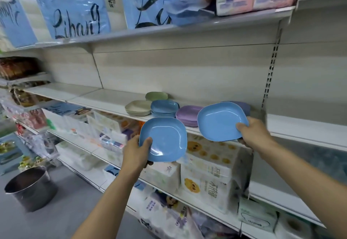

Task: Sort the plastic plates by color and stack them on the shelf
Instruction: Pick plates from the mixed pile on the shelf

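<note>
My left hand grips a blue plastic plate by its left rim, thumb on top, in front of the shelf. My right hand grips a second blue plate by its right rim, held tilted over the shelf's front edge. On the shelf stand small stacks of plates: blue, beige, purple, and a green one at the back. Another purple stack shows behind the right plate, mostly hidden.
Packs of tissue fill the upper shelf and the shelves below. A metal pot stands on the floor at the left. A slotted upright runs down the back wall to the right of the plates.
</note>
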Action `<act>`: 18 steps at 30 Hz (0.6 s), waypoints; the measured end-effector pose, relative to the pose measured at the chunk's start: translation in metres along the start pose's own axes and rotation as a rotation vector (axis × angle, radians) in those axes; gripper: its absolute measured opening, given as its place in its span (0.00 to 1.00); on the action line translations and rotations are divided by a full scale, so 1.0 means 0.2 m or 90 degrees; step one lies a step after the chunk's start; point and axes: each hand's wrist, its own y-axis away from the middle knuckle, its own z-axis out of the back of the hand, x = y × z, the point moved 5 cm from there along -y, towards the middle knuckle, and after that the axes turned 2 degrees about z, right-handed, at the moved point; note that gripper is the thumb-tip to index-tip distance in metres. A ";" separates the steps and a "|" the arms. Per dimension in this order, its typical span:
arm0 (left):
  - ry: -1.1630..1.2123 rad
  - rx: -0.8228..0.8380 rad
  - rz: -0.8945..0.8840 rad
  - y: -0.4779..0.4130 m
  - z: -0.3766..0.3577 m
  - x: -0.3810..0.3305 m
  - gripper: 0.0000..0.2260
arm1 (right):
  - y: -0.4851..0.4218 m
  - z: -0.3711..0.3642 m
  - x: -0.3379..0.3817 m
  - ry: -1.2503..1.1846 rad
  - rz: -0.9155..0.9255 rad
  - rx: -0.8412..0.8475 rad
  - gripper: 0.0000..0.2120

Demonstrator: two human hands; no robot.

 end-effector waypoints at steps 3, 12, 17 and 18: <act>0.000 0.000 -0.012 -0.20 0.00 -0.02 0.06 | -0.15 -0.10 0.05 -0.021 -0.014 0.025 0.08; 0.005 -0.040 -0.015 -0.76 0.12 0.01 0.10 | -0.56 -0.49 0.19 -0.017 -0.060 0.057 0.05; 0.011 -0.042 -0.032 -1.01 0.22 0.02 0.07 | -0.74 -0.75 0.29 0.030 -0.078 0.034 0.05; 0.007 -0.037 -0.034 -1.06 0.24 0.02 0.07 | -0.78 -0.80 0.31 0.045 -0.085 0.025 0.06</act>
